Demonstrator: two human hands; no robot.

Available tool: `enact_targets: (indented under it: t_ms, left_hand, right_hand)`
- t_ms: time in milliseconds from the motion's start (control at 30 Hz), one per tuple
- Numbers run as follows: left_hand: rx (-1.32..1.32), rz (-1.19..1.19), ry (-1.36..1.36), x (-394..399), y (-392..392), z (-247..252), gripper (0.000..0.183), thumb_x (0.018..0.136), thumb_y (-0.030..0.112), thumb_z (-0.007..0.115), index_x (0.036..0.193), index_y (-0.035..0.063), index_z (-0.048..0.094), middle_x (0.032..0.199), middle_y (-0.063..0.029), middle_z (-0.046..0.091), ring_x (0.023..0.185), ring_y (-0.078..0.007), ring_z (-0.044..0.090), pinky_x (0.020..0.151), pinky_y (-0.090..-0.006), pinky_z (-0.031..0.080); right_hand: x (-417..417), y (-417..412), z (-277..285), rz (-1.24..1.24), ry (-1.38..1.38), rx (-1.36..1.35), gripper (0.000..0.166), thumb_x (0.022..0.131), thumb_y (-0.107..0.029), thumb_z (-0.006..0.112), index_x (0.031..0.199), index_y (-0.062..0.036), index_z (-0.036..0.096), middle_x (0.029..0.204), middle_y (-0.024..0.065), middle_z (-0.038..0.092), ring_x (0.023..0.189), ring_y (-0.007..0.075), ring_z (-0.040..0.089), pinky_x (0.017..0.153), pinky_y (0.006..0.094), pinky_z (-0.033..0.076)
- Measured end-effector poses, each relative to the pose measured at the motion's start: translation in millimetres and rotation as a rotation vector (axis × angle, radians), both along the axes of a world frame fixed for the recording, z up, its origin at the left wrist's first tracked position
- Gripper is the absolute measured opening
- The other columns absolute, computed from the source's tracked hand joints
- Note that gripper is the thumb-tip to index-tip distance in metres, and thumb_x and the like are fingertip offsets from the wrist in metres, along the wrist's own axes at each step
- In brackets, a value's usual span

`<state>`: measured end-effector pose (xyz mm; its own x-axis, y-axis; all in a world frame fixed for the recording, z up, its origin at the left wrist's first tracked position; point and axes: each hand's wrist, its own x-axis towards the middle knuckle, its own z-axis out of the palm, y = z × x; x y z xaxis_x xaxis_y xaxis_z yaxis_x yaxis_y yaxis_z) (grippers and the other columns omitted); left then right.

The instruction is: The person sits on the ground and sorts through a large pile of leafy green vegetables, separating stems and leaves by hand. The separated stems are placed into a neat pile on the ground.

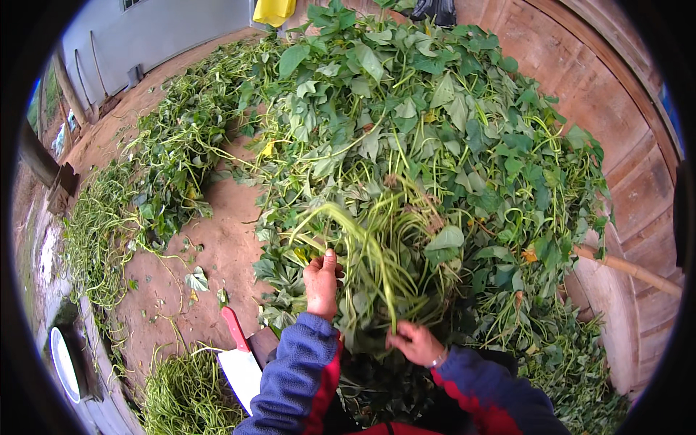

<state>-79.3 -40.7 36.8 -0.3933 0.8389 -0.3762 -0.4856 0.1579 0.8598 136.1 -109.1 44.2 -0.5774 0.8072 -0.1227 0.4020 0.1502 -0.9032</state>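
Note:
My left hand (322, 284) is closed with the thumb up, on one end of a bunch of long green stems (353, 225). The bunch arches over to my right hand (416, 343), which pinches its lower end between thumb and fingers. Some stems look blurred. Behind and below both hands spreads a large heap of leafy green vines (370, 130), apparently sweet potato vines. Beside my left forearm lies a cleaver with a red handle (235, 329) and a broad, bright blade (242, 378). A dark block (263, 345) shows partly beneath the cleaver.
A pile of stripped stems (185, 394) sits at lower left. More vines (179, 147) lie along the left of the earthen floor (231, 212). A wooden wall (576, 70) and a bamboo pole (631, 269) bound the right. A white-rimmed basin (65, 364) stands at far left.

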Motion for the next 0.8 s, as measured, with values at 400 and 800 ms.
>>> enact_targets:
  t_ms: [400, 800]
  left_hand:
    - [-0.108, -0.479, 0.879, 12.0, -5.5, -18.2, 0.027, 0.075, 0.028, 0.056, 0.082, 0.0027, 0.061, 0.078, -0.0181, 0.059, 0.075, -0.0331, 0.057, 0.068, -0.0362, 0.044]
    - [0.270, -0.722, 1.949, -44.0, -10.6, 214.7, 0.012, 0.067, 0.012, 0.050, 0.070, 0.0078, 0.061, 0.064, -0.0145, 0.059, 0.060, -0.0294, 0.058, 0.059, -0.0367, 0.049]
  right_hand:
    - [30.8, 15.7, -20.9, -0.116, 0.108, -0.069, 0.015, 0.086, -0.011, 0.045, 0.077, 0.0002, 0.050, 0.060, 0.0020, 0.055, 0.058, 0.0085, 0.051, 0.058, 0.0217, 0.042]
    - [7.3, 88.4, 63.2, -0.441, -0.107, 0.779, 0.052, 0.072, -0.017, 0.064, 0.116, -0.0019, 0.042, 0.104, 0.0180, 0.052, 0.097, 0.0280, 0.051, 0.083, 0.0356, 0.042]
